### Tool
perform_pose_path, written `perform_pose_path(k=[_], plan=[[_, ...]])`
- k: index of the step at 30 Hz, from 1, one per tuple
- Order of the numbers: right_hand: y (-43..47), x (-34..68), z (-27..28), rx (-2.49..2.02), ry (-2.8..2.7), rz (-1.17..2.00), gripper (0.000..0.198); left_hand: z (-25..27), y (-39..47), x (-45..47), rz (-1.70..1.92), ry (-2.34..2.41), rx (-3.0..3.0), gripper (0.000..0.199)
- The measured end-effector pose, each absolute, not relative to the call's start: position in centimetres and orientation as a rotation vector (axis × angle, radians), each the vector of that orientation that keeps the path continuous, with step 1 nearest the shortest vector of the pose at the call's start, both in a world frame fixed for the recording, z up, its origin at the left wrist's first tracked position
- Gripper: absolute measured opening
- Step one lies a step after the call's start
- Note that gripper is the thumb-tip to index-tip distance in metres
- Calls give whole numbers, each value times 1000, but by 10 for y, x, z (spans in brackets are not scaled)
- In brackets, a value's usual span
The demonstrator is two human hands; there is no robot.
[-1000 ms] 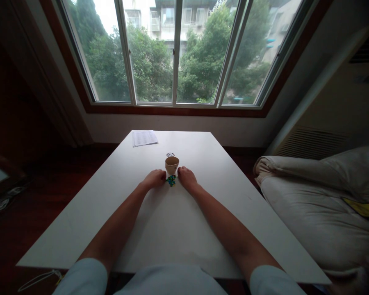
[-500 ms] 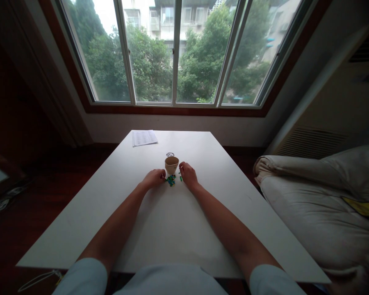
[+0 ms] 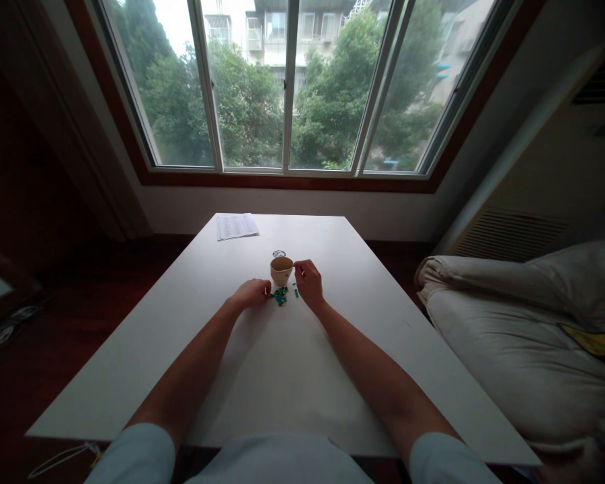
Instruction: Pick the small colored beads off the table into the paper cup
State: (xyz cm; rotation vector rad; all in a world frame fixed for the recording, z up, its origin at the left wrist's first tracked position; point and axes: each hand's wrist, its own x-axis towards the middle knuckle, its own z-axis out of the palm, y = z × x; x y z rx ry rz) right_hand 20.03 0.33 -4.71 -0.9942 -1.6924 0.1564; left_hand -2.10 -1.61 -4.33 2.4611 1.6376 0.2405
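Note:
On the white table [image 3: 292, 363] stands a tan cup [image 3: 281, 274], upright, with its open top facing me. In front of it lies a small heap of green, blue and yellow pieces [image 3: 281, 296], too small to name exactly. My left hand [image 3: 252, 293] rests at the heap's left edge, fingers curled together; what they hold, if anything, is hidden. Just right of the cup, my right hand [image 3: 309, 282] is pinched at its rim, and I cannot make out what is between the fingertips. A green piece [image 3: 296, 293] lies apart from the heap beneath that hand.
Behind the cup is a small round clear object with a dark rim [image 3: 279, 254]. Printed papers [image 3: 237, 226] lie at the table's far left corner. A window [image 3: 287, 87] is beyond the table, and a padded cream seat [image 3: 524, 336] is at the right.
My right hand has shifted slightly up, with its fingertips now at the cup's rim. The left hand stays by the heap, almost unmoved.

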Motion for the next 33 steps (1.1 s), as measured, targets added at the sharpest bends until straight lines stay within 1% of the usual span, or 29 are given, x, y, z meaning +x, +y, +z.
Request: perform_pose_path(k=[7,12,18,24,33], plan=[[-4,194,-41,-957,-1760,59,26,-44,-17,-21,258,1634,2483,18],[-5,192,-43,-975,-1907,-39,34,-46,-17,-19,279,1604,2496,17],[0,195,-56,-985,-2067,-114,33,-49,-17,-18,295,1621,2479,17],[4,197,-63,-937,-2104,-119,28,-47,-21,-10,320,1669,2476,13],[0,195,-60,-895,-2045,-82,32,-46,-23,-6,381,1696,2491,11]])
